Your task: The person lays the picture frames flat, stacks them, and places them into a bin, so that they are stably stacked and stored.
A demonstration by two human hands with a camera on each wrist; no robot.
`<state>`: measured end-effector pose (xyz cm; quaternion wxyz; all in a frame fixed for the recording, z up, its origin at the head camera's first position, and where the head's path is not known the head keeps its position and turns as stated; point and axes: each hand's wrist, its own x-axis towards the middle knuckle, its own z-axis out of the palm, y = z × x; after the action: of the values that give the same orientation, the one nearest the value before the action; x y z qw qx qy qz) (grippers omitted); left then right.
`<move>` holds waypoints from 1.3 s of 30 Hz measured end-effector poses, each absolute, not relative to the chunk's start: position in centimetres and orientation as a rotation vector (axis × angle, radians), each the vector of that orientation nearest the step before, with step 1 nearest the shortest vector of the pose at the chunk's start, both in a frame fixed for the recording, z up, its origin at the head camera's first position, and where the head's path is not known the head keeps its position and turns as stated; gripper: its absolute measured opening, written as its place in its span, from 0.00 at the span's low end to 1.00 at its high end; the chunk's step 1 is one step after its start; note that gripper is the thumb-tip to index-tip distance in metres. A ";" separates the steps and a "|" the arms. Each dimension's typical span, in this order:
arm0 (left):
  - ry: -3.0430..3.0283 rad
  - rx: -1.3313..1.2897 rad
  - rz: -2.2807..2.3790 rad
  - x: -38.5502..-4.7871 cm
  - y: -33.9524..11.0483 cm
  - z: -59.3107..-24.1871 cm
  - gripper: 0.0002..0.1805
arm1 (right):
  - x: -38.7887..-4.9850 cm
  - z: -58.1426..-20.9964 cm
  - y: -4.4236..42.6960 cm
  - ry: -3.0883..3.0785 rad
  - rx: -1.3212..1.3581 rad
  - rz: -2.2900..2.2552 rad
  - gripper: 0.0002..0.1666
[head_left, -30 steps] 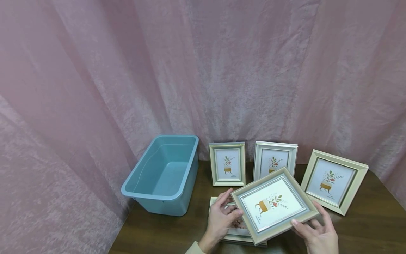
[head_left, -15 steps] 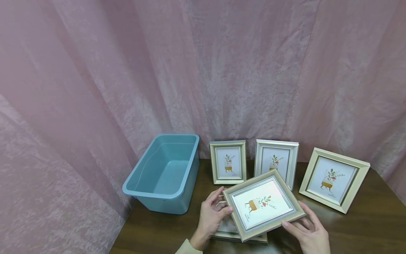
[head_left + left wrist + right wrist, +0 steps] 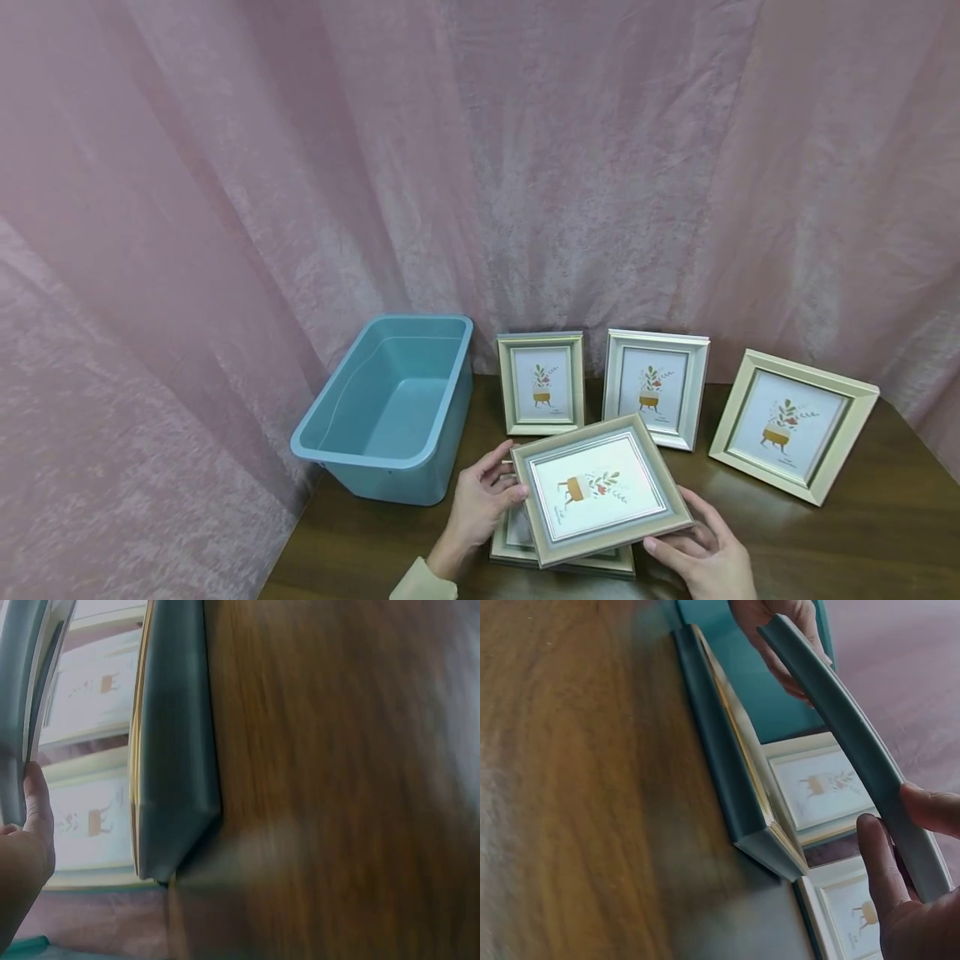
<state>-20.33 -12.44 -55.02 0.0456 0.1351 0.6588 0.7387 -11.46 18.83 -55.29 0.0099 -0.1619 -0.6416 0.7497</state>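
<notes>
A beige picture frame (image 3: 600, 492) with a plant print is held tilted in the air, face up, in the head view. My left hand (image 3: 480, 504) pinches its left edge, thumb on the front. At its right corner, my right hand (image 3: 708, 550) grips it between thumb and fingers. Below lies a stack of picture frames (image 3: 514, 552), partly hidden by the held one. The right wrist view shows the held frame edge-on, apart from the stack (image 3: 727, 742), with the right thumb (image 3: 930, 806) on one face and fingers on the other.
A blue plastic bin (image 3: 442, 467) stands at the left on the dark wooden table (image 3: 360, 550). Three picture frames stand upright behind the stack: a gold one (image 3: 542, 427), a white one (image 3: 693, 400) and a tilted cream one (image 3: 840, 450). A pink curtain (image 3: 480, 167) hangs behind.
Both hands have carried the held picture frame left and slightly down, more over the stack. The white standing frame shows more of its print. The bin and standing frames stay in place.
</notes>
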 end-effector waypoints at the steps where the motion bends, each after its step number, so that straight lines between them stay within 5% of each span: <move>1: 2.009 0.403 2.258 -20.4 -12.6 -55.0 0.49 | -11.5 -55.3 18.7 -2.039 -0.533 2.327 0.51; 10: 2.023 0.209 2.294 -20.8 -13.4 -54.8 0.39 | -11.5 -55.8 17.5 -2.189 -0.553 2.209 0.47; 18: 2.095 0.138 2.211 -20.8 -13.8 -54.9 0.34 | -11.7 -56.1 17.0 -2.372 -0.585 2.099 0.61; 39: 2.616 0.652 1.212 -20.5 -15.0 -55.2 0.82 | -12.1 -57.4 16.7 -2.640 -0.511 1.678 0.55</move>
<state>-20.52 -14.99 -55.16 0.0926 0.2195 0.8812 0.4083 -12.07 16.67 -57.45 -0.0142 -0.1612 -0.8329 0.5293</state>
